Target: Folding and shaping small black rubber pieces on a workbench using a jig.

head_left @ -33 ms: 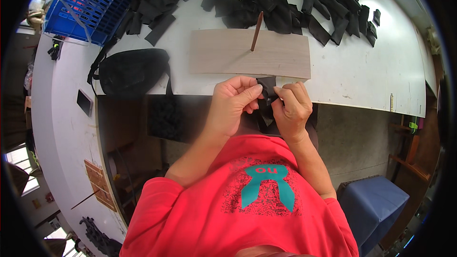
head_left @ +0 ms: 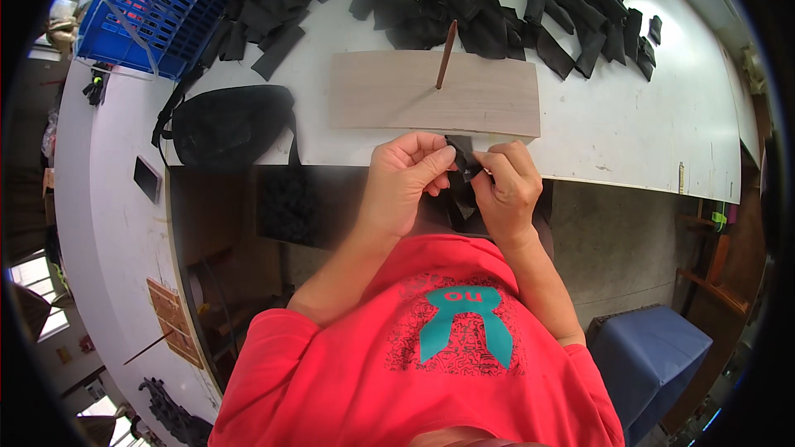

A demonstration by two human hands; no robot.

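Note:
A small piece of black fabric (head_left: 460,156) is held between my two hands at the table's front edge. My left hand (head_left: 412,167) pinches its left side between thumb and fingers. On the other side, my right hand (head_left: 507,182) grips the lower right part with thumb and forefinger. Just beyond my hands lies a flat wooden board (head_left: 373,91), with a thin brown stick (head_left: 447,54) standing upright from it. More dark cloth hangs below my fingers, partly hidden by them.
Several black fabric strips (head_left: 588,12) are heaped along the back of the white table (head_left: 638,141). A black bag (head_left: 232,124) lies left of the board, and a blue plastic basket (head_left: 157,12) stands at the far left. A blue-covered stool (head_left: 650,364) is at lower right.
The fabric piece has folded slightly and looks narrower between my fingers. My right hand has shifted very little; my left hand stays in place.

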